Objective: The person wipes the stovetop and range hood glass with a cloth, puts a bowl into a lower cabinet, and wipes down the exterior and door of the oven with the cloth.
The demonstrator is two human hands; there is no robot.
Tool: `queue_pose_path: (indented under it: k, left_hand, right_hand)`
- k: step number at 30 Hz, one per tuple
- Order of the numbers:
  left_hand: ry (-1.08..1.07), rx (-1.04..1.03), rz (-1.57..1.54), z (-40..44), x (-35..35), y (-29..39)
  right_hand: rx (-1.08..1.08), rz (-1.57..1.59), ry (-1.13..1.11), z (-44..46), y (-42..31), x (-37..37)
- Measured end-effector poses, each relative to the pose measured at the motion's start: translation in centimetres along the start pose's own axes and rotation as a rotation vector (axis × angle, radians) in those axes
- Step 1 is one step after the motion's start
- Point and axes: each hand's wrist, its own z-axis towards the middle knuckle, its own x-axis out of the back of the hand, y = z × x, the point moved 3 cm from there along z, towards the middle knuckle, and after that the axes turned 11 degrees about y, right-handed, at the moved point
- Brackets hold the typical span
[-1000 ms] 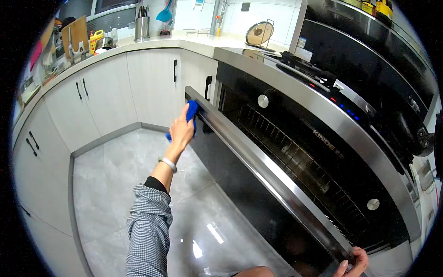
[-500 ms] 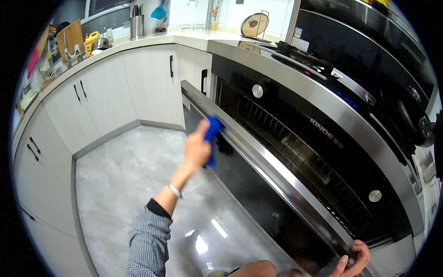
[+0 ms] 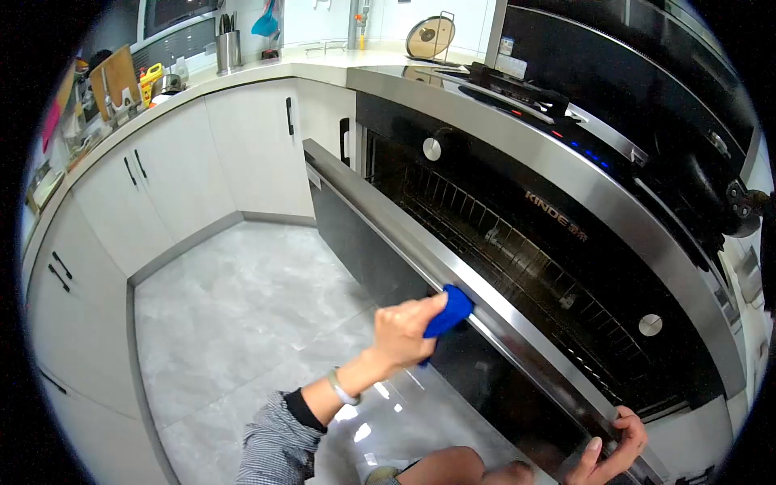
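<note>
In the head view, the left hand (image 3: 406, 330) has its fingers clamped on a blue cloth (image 3: 449, 312), which is bunched against the metal top edge of the cooker door (image 3: 376, 206), roughly midway along its length. A pale bracelet (image 3: 344, 388) circles that wrist, and a checked sleeve (image 3: 279, 444) with a black cuff covers the forearm. The right hand (image 3: 612, 453) is at the near end of the same door, its fingers curled over the top edge and its thumb on the outer side, clamped on it.

The door is tilted open from the built-in cooker (image 3: 501, 190), exposing a wire rack (image 3: 525, 259) inside the dark cavity. Two round silver knobs (image 3: 432, 149) sit on the black front, one toward each end, with the lettering "KINDE" between them. Red and blue indicator lights (image 3: 588, 153) glow along the top.

Beyond the cooker, a pale tabletop (image 3: 279, 68) carries a round pan lid (image 3: 430, 38) on a wire stand and a steel knife holder (image 3: 229, 52). White cabinets (image 3: 162, 182) run below it, above a glossy grey tiled floor (image 3: 242, 299).
</note>
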Motion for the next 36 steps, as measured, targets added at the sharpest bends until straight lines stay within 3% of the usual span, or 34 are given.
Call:
queue_pose_path:
  k: [1,3,4,7,9,11,14,17,20,21,22,25,27,28,29,30,31,33,34,36]
  left_hand:
    - [0.043,0.001,0.03,0.2,0.2,-1.4]
    - [0.088,0.254,0.191,1.6,1.6,-4.8]
    - [0.046,0.276,0.305,3.1,2.5,-5.2]
    - [0.155,0.416,0.171,2.1,1.1,-3.5]
    - [0.138,0.292,0.024,-0.5,-0.6,-0.4]
    - [0.089,0.302,-0.049,-0.8,-0.9,3.5]
    - [0.098,0.052,0.087,0.0,0.2,0.1]
    - [0.058,0.383,0.345,3.1,2.1,-4.5]
    - [0.067,0.526,0.266,2.1,0.9,-1.9]
    - [0.116,0.425,0.186,0.7,0.1,-0.3]
    - [0.133,0.17,0.114,-1.1,-1.0,1.6]
    - [0.028,0.304,-0.104,-2.3,-1.6,5.8]
    - [0.005,0.05,-0.009,-1.2,-0.6,3.7]
    - [0.099,0.058,0.037,-0.8,-0.1,2.4]
    - [0.057,0.256,0.19,-0.2,0.4,0.7]
    - [0.228,0.276,0.19,1.4,1.0,-0.7]
    - [0.078,0.412,0.227,2.1,1.4,-1.3]
    - [0.226,0.425,0.131,1.8,0.3,0.5]
    - [0.187,0.441,0.125,0.4,-0.5,1.2]
    - [0.196,0.136,0.0,-2.1,-1.8,6.4]
  right_hand:
    - [0.002,-0.001,0.0,0.0,0.1,0.0]
    - [0.094,-0.015,0.023,0.4,-0.2,0.1]
    - [0.135,-0.067,0.026,0.7,-0.6,0.1]
    - [0.127,-0.089,0.023,0.8,-0.8,0.2]
    - [0.105,-0.1,0.013,0.5,-0.9,0.2]
    - [-0.064,-0.129,-0.075,-0.3,-0.3,0.1]
    - [-0.067,-0.063,-0.083,-0.5,0.4,0.2]
    - [-0.003,-0.095,-0.085,-0.5,0.2,0.4]
    - [-0.032,-0.09,-0.071,-0.6,0.2,0.0]
    - [-0.003,-0.136,-0.082,-0.5,0.0,0.0]
    - [-0.005,-0.134,-0.076,-0.3,-0.1,-0.1]
    - [0.055,-0.202,-0.087,-0.3,-0.2,0.3]
    - [0.007,-0.089,-0.08,-0.5,0.3,0.3]
    - [0.006,-0.091,-0.082,-0.5,0.3,0.3]
    - [0.02,-0.099,-0.104,-0.4,0.4,0.3]
    - [0.031,-0.109,-0.119,-0.3,0.4,0.3]
    - [0.027,-0.113,-0.111,-0.4,0.5,0.2]
    - [0.021,-0.067,-0.049,-0.4,0.1,-0.1]
    - [0.052,-0.139,-0.046,-0.2,0.0,-0.1]
    - [0.051,-0.152,-0.054,0.1,-0.2,0.0]
